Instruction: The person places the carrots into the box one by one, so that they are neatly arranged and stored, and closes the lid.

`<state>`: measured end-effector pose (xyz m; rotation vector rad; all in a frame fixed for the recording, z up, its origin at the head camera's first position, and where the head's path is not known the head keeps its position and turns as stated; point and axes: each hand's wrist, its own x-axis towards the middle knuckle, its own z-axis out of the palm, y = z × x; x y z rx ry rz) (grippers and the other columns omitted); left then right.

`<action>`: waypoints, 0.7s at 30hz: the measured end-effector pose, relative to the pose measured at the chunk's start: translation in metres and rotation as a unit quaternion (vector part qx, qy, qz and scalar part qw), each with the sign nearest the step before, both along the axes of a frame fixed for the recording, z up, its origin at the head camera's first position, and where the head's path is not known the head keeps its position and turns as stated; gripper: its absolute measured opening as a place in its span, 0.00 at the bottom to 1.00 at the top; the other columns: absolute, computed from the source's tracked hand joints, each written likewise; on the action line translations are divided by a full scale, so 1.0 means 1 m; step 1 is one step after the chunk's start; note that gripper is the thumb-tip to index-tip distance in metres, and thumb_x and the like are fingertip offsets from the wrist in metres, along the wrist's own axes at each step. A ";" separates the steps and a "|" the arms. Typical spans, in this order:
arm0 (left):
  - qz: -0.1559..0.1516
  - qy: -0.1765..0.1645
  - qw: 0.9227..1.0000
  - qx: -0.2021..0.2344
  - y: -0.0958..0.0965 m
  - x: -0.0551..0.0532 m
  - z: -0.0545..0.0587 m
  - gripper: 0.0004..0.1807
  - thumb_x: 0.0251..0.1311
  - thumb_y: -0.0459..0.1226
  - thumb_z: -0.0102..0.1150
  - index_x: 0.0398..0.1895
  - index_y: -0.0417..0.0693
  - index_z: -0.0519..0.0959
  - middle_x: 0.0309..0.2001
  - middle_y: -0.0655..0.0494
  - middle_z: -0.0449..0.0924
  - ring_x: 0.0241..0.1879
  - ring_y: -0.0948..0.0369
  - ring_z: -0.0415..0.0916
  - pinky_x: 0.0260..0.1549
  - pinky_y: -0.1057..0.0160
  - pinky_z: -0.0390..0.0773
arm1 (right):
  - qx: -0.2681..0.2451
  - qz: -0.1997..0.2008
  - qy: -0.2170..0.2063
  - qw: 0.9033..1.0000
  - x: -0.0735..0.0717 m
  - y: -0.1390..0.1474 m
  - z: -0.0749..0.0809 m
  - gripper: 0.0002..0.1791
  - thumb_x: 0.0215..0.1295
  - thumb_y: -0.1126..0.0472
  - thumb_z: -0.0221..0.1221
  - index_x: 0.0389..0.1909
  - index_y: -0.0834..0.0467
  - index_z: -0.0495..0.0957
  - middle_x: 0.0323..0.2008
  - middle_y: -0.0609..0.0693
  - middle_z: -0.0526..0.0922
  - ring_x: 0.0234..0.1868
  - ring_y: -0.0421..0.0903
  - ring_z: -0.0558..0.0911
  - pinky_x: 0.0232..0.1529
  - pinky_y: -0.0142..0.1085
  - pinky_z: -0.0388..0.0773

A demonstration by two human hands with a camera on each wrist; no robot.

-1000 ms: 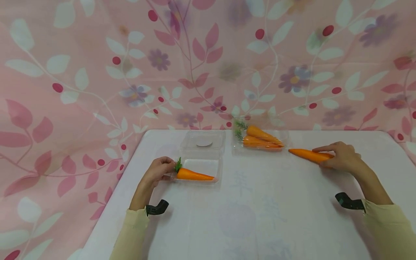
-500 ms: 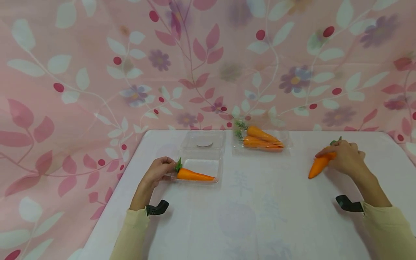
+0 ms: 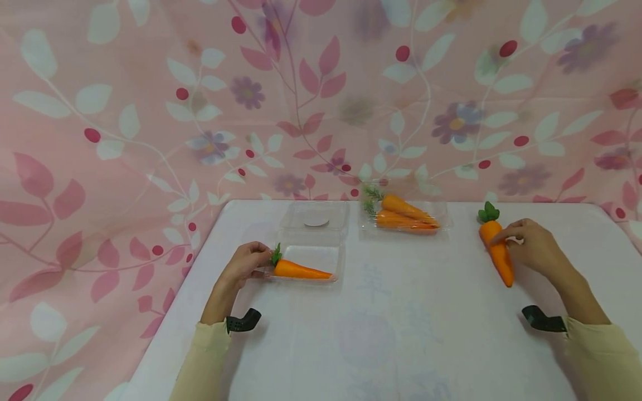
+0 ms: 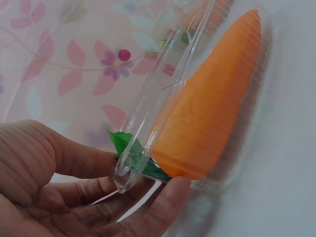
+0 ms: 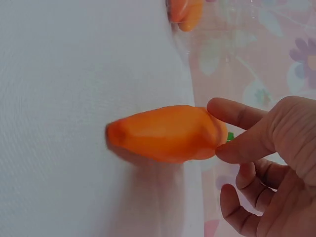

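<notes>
My left hand (image 3: 247, 260) holds the left corner of an open clear plastic clamshell box (image 3: 341, 253). One orange carrot (image 3: 301, 271) with a green top lies along the box's front side, its tip to the right. In the left wrist view, thumb and fingers pinch the box's rim beside the carrot's green leaves (image 4: 129, 150). Over on the right, my right hand (image 3: 536, 249) pinches a second carrot (image 3: 501, 264) between thumb and forefinger near its thick end. Its leafy top (image 3: 489, 211) points to the back, its tip to the front. The other right fingers are loosely curled in the right wrist view.
A second clear plastic box (image 3: 441, 214) with carrots (image 3: 403, 209) stands at the table's back edge, between the hands. Behind the white table (image 3: 391, 328) hangs a pink floral cloth (image 3: 321, 111). The first box's lid (image 3: 316, 214) lies back, away from me.
The right carrot has been turned: its tip pointed left, then front-left, and now points to the front with the leaves at the back. The left hand and its box have stayed in place.
</notes>
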<state>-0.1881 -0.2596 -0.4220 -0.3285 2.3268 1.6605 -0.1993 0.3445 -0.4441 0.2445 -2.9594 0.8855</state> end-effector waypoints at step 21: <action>-0.005 0.003 1.000 -0.007 0.000 0.002 0.001 0.12 0.69 0.36 0.56 0.44 0.32 0.73 0.38 0.47 0.79 0.33 0.58 0.80 0.30 0.58 0.84 | 0.055 -0.110 -0.116 0.986 0.013 0.002 0.008 0.46 0.58 0.31 0.61 0.53 0.73 0.74 0.49 0.77 0.71 0.43 0.70 0.71 0.30 0.51 0.75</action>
